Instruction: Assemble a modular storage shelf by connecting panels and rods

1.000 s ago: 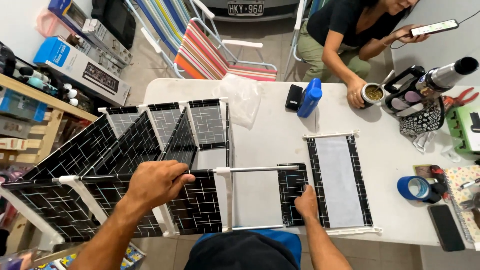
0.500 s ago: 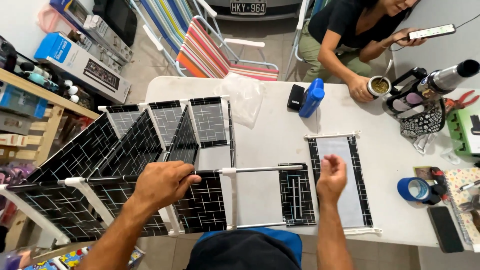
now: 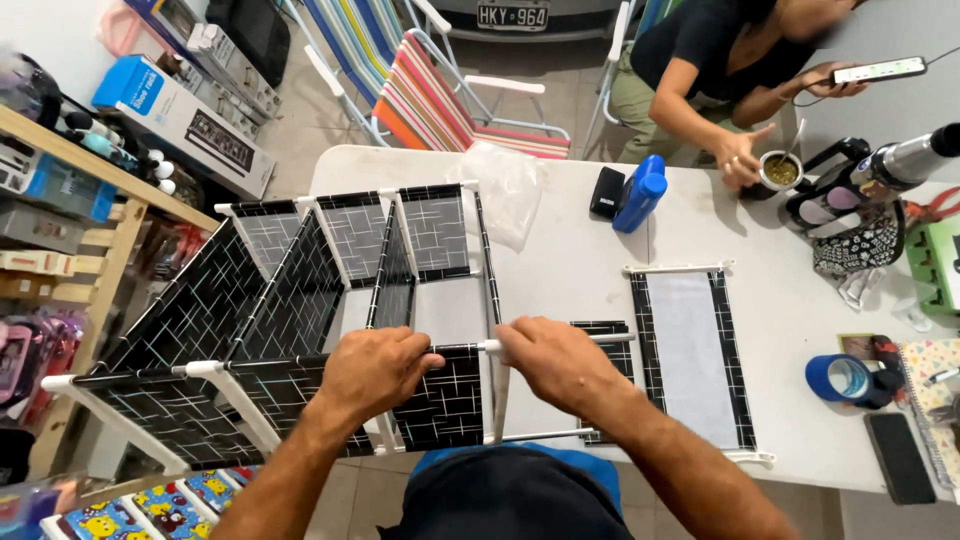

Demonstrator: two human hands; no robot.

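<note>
Both hands are closed around the same white rod point(image 3: 470, 347) at the near edge of a fabric shelf rack point(image 3: 300, 320), a frame of white tubes and black panels with a thin crossed-line pattern that lies on its side, partly on the white counter point(image 3: 570, 270) and partly hanging off its end. The left hand point(image 3: 375, 368) grips the rod over a black panel, and the right hand point(image 3: 555, 362) grips it just beside, the two nearly touching. Just beyond the right hand, flat on the counter, lies a loose shelf panel point(image 3: 690, 350) with a pale middle and black borders. Further to the right of it sits a roll of blue tape point(image 3: 838, 378), with a dark phone point(image 3: 900, 458) near it. Ahead of the hands stand a blue bottle point(image 3: 640, 195) and a small black case point(image 3: 606, 191), beside a crumpled clear plastic bag point(image 3: 510, 185). At the far side another person's hand point(image 3: 742, 155) rests by a cup point(image 3: 781, 172), and striped folding chairs point(image 3: 440, 90) stand beyond the counter.
</note>
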